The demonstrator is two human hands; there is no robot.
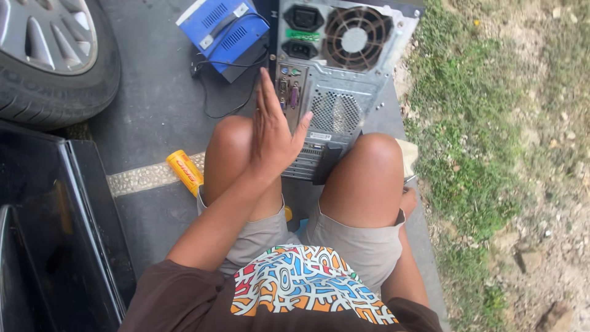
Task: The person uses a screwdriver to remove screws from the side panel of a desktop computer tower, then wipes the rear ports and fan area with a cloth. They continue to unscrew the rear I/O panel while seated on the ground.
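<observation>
A grey desktop computer case (pixel 344 92) lies on the asphalt between my bare knees, its rear panel with a fan grille and ports facing me. My left hand (pixel 270 132) is raised flat over my left knee, fingers straight and together, thumb out, holding nothing, just in front of the case's port area. My right hand (pixel 408 200) is low beside my right thigh, mostly hidden behind the knee. A thin metal piece shows just above it, and I cannot tell whether the hand grips it.
A blue metal box (pixel 224 29) with a black cable (pixel 230 101) sits left of the case. A yellow tube (pixel 184 172) lies by my left knee. A car wheel (pixel 52 55) stands top left, a black flat panel (pixel 55 233) at left, grass (pixel 479 154) at right.
</observation>
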